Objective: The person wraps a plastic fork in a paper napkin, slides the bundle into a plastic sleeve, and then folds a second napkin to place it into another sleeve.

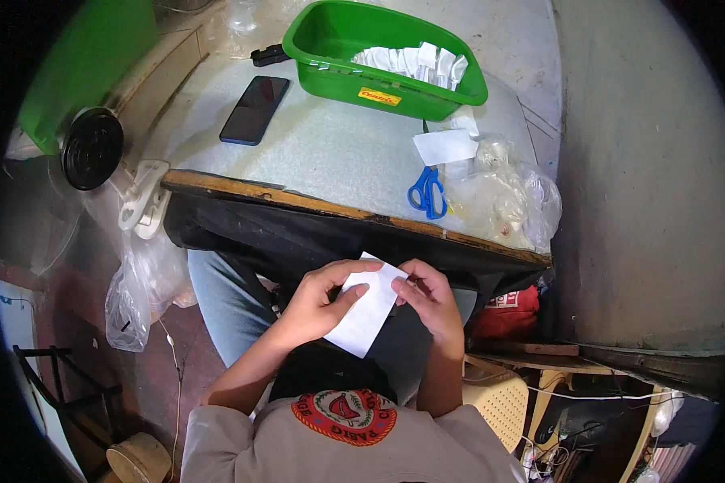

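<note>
A white piece of paper (361, 320), narrow and slightly tilted, is held over my lap between both hands. My left hand (324, 296) grips its left side, thumb on the face and fingers along the upper edge. My right hand (432, 299) pinches the upper right edge with its thumb on top; its fingertips behind the paper are hidden. On the table ahead, blue-handled scissors (428, 193) lie near the front edge. Beyond them is a loose white paper piece (445, 148). A green basin (322, 71) farther back contains several small white paper pieces (417, 61) in a row.
A dark phone (254, 110) lies on the table (338, 149) left of the basin, near a black object (269, 55). Clear plastic bags (507, 197) crowd the right corner. A white clamp (145, 200) grips the left edge, and another plastic bag (129, 302) hangs below.
</note>
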{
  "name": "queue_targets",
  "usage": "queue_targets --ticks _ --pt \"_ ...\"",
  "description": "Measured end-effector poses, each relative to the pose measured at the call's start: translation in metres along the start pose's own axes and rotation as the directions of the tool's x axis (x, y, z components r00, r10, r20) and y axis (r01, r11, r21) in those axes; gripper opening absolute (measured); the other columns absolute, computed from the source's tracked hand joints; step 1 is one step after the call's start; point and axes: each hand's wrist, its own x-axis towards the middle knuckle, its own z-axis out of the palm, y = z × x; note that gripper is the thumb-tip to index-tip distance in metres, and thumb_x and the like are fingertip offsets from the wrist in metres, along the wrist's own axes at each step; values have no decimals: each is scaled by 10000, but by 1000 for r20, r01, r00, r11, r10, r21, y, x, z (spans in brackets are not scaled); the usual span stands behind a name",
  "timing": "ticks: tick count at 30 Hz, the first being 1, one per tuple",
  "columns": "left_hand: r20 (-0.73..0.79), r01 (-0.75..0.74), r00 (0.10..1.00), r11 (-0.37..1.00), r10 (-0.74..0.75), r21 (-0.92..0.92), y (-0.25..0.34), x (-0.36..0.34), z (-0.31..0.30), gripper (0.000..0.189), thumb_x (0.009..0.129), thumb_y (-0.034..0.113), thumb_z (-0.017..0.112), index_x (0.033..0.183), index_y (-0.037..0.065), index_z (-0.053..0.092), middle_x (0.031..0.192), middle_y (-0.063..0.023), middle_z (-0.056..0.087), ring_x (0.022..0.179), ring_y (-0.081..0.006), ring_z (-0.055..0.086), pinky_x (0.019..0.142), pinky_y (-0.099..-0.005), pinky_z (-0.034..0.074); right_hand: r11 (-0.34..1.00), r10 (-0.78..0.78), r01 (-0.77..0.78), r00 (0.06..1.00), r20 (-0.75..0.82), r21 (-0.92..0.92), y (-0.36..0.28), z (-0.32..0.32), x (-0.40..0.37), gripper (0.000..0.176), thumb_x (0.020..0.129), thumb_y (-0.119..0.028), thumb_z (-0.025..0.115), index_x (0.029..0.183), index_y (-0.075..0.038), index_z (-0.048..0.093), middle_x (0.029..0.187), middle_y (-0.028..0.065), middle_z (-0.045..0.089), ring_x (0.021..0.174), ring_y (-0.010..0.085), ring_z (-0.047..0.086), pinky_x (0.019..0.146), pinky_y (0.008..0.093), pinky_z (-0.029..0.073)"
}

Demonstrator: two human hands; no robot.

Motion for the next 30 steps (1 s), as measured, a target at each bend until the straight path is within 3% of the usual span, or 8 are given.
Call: queue_targets --ticks 2,7,10,18,20,23,27,30 --pt "-9 -69 998 997 69 18 0 0 0 344 908 -30 602 1246 24 627 1152 -139 675 989 -143 645 833 -283 513 1000 -11 11 1000 -27 -3 -1 1 2 158 930 -127 682 1012 -28 589 813 -37 552 735 25 516 658 178 417" --pt "-5 17 1000 997 -17 -74 3 2 1 442 933 -63 576 1366 -1 518 1181 -99 656 1015 -99 626 838 -228 492 993 -51 68 983 -177 94 -4 18 3 173 935 -122 674 1041 -37 567 841 -33 583 759 26 528 661 182 422" --pt "-70 31 997 994 -38 -103 1 4 3 438 922 -43 594 1353 0 527 1174 -149 663 983 -128 658 789 -260 527 998 -57 58 996 -68 12 -1 20 3 169 938 -119 672 1040 -33 568 857 -29 592 780 19 526 670 179 418" --pt "5 37 999 979 -37 -202 7 4 -2 580 930 -105 479 1483 39 380 1246 -125 618 1056 -100 597 888 -255 474 998 -27 33 990 -141 45 1 25 7 214 933 -75 664 1099 -28 538 901 7 621 798 34 553 680 190 435" --pt "17 45 999 974 -42 -221 10 6 -4 615 923 -129 446 1504 48 351 1291 -122 590 1089 -105 583 927 -265 461 984 -178 177 938 -297 -31 -6 33 6 319 921 -44 664 1177 -28 474 953 38 623 821 64 571 712 205 457" --pt "0 89 995 878 -100 -470 16 10 -6 686 906 -163 402 1540 59 264 1406 -125 487 1120 -160 594 985 -313 459 968 -242 211 929 -281 -135 -10 34 -4 382 910 -18 665 1209 -38 429 1030 56 595 865 84 576 760 218 465" --pt "-4 71 997 902 -80 -425 16 10 -5 692 908 -168 393 1544 56 240 1411 -137 482 1119 -166 599 988 -317 467 942 -331 308 921 -206 -135 -8 37 -8 308 913 -17 658 1160 -35 475 1060 41 544 916 87 561 780 212 453" --pt "-16 70 996 901 -85 -428 16 12 -3 707 908 -174 388 1551 61 213 1398 -144 490 1101 -160 606 979 -315 480 953 -276 248 948 -161 -174 -3 31 -9 223 915 -17 656 1100 -27 531 1075 30 521 984 96 538 811 212 445"
